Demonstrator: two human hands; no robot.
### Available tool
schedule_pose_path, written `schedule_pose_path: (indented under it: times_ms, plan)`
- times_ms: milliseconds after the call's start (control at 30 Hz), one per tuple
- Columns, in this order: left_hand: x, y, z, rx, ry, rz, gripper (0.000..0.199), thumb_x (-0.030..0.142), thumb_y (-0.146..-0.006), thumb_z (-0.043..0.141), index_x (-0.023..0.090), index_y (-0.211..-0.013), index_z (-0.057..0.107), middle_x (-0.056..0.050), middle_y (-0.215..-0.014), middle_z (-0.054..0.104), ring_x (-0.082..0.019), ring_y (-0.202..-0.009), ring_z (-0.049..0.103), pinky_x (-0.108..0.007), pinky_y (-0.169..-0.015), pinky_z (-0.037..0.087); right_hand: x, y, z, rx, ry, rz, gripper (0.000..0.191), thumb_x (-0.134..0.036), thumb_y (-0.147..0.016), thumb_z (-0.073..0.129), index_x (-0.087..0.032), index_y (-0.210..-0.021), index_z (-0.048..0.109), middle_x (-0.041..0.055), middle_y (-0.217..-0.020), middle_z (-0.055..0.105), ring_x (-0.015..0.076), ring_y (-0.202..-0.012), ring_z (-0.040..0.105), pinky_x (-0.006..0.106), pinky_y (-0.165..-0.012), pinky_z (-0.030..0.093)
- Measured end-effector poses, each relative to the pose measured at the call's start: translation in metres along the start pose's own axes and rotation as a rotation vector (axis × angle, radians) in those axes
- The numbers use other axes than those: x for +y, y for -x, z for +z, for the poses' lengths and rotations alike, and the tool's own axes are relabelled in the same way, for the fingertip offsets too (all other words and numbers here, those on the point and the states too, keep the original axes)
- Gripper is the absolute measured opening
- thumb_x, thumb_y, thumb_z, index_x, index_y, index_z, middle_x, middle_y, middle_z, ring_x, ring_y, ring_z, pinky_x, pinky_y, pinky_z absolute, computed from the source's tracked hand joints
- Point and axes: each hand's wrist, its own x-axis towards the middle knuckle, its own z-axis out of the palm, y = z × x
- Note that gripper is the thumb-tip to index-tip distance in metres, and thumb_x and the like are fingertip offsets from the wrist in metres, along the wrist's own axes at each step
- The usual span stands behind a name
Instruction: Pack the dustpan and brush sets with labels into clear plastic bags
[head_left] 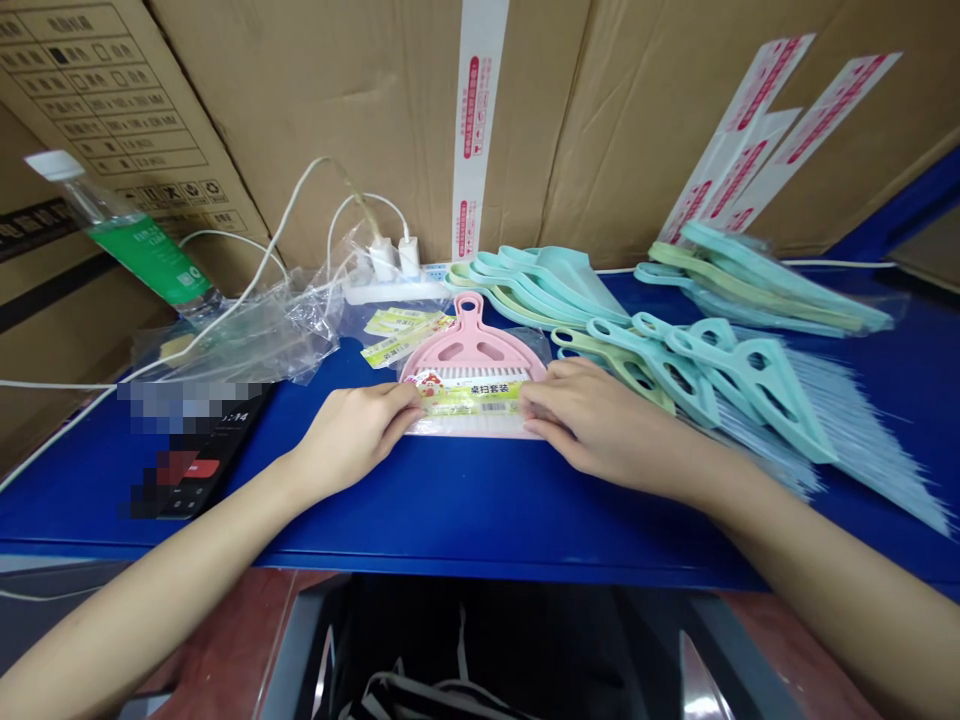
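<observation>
A pink brush and dustpan set point(469, 345) lies flat on the blue table in clear plastic, its looped handle pointing away from me. Across its white bristles runs a yellow-green printed label point(472, 390). My left hand point(358, 432) pinches the left edge of the label and wrap. At the opposite end, my right hand point(581, 412) is closed on the right edge, thumb below and fingers above. Several loose labels point(401, 335) lie just behind my left hand. Right of my right hand are several teal and green brushes point(750, 375) with pale bristles.
Stacked teal dustpans point(555, 280) lie at the back, with more wrapped ones point(765, 280) at back right. Left are crumpled plastic bags point(247, 325), a tilted bottle point(142, 245), a phone point(214, 450) and white cables into a power strip point(394, 290). Cardboard boxes point(360, 100) wall the back.
</observation>
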Motion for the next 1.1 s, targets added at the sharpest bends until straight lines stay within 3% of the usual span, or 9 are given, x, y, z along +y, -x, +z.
schedule_pose_path:
  times_ms: [367,567,800,1100]
  plan:
    - [0.007,-0.004,0.001,-0.043,-0.148,-0.026,0.028,0.032,-0.102,0.037,0.022,-0.098,0.063,-0.002,-0.087,0.073,-0.017,-0.071,0.070,-0.023,-0.056,0.045,-0.002,-0.001,0.005,0.045,0.052,0.015,0.021,-0.002,-0.079,0.043,-0.023,-0.078,0.046,0.0045,-0.068,0.063,0.0218,-0.068,0.057,0.036,-0.082,0.041]
    - [0.010,-0.006,0.001,-0.037,-0.065,-0.104,0.023,0.031,-0.098,0.044,0.020,-0.083,0.056,0.002,-0.071,0.069,-0.015,-0.057,0.065,-0.023,-0.051,0.037,-0.001,-0.002,0.009,0.061,0.117,0.042,0.021,-0.006,-0.080,0.042,-0.017,-0.095,0.053,0.0123,-0.086,0.071,0.0277,-0.082,0.065,0.039,-0.081,0.047]
    - [0.008,-0.003,0.004,0.078,-0.061,-0.097,0.010,0.029,-0.094,0.048,0.021,-0.092,0.054,0.005,-0.067,0.066,-0.015,-0.058,0.065,-0.023,-0.051,0.038,0.001,-0.003,0.013,0.097,0.132,0.028,0.031,-0.004,-0.077,0.042,-0.015,-0.102,0.055,0.0142,-0.098,0.072,0.0281,-0.091,0.067,0.041,-0.083,0.050]
    - [0.001,-0.001,0.005,0.225,-0.059,0.004,0.007,0.023,-0.091,0.051,0.023,-0.098,0.049,0.004,-0.069,0.064,-0.018,-0.078,0.067,-0.026,-0.064,0.051,0.002,0.001,0.009,0.136,0.074,0.018,0.028,-0.005,-0.080,0.042,-0.019,-0.099,0.057,0.0103,-0.099,0.071,0.0246,-0.088,0.066,0.035,-0.070,0.047]
